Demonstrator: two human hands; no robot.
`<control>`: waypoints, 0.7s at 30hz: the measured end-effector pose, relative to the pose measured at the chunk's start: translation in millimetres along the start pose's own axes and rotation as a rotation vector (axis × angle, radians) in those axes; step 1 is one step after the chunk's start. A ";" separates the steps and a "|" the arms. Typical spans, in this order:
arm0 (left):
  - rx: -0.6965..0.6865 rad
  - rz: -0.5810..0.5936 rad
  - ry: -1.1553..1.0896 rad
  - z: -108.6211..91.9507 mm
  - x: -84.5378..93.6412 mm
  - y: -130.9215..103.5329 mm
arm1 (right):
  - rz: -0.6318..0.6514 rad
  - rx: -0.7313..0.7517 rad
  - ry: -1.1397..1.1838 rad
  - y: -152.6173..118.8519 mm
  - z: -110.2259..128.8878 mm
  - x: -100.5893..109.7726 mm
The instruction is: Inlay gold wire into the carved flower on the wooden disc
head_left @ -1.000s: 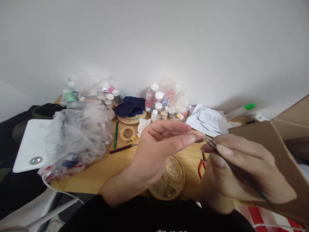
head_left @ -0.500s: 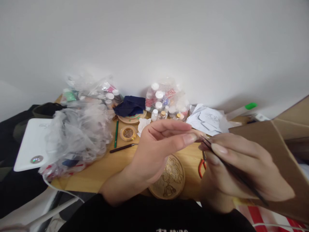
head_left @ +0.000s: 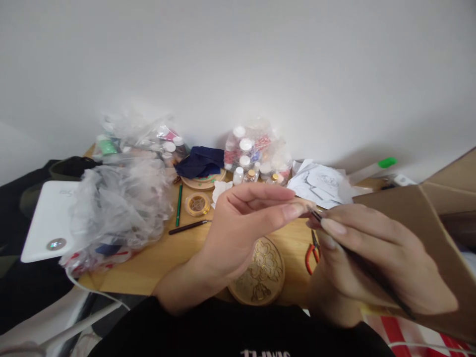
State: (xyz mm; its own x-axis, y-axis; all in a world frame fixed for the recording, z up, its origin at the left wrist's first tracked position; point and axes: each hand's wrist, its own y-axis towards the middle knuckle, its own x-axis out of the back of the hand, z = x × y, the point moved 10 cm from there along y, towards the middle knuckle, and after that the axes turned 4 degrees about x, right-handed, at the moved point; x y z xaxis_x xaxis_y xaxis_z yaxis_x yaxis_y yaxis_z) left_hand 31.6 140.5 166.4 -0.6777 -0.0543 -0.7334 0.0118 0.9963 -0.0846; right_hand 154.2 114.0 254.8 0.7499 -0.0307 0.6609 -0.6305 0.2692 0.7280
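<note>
My right hand [head_left: 375,253] is closed around dark tweezers [head_left: 372,275], whose tips point left to the fingertips of my left hand [head_left: 245,228]. The thumb and fingers of my left hand pinch together at those tips; whatever lies between them is too small to make out. Below my hands, a round wooden disc [head_left: 262,272] with a flower outline in gold wire lies on the wooden table [head_left: 148,270]. Orange-handled pliers [head_left: 310,255] rest beside my right wrist, partly hidden by it.
Left are a spool of gold wire [head_left: 197,204], a green pen [head_left: 179,206], a dark tool [head_left: 188,227] and plastic bags [head_left: 122,208]. Behind stand bagged bottles [head_left: 256,148], dark blue cloth [head_left: 203,162] and paper drawings [head_left: 316,183]. A cardboard box [head_left: 401,218] is at right.
The tweezers' tips look closer together, and my right hand has shifted very slightly. My left hand stays almost where it was.
</note>
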 end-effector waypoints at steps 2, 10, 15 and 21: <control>0.000 0.013 -0.018 0.1 -1.6 0.5 | -0.010 -0.029 0.009 -1.0 -0.2 -0.7; 0.022 0.036 -0.074 -0.5 -8.0 -1.8 | -0.098 -0.165 0.044 -8.8 -5.7 3.0; 0.022 0.021 -0.045 0.9 -5.0 -0.5 | -0.170 -0.170 0.032 -1.1 -2.4 7.6; 0.021 0.001 -0.017 1.6 -1.4 -0.1 | -0.193 -0.099 0.008 4.5 3.5 2.4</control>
State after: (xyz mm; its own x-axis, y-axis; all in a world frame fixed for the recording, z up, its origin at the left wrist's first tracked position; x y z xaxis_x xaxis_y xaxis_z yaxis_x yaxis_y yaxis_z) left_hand 33.8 140.4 166.4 -0.6652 -0.0547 -0.7446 0.0282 0.9948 -0.0982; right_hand 152.5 111.7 260.3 0.8564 -0.0836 0.5094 -0.4529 0.3519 0.8192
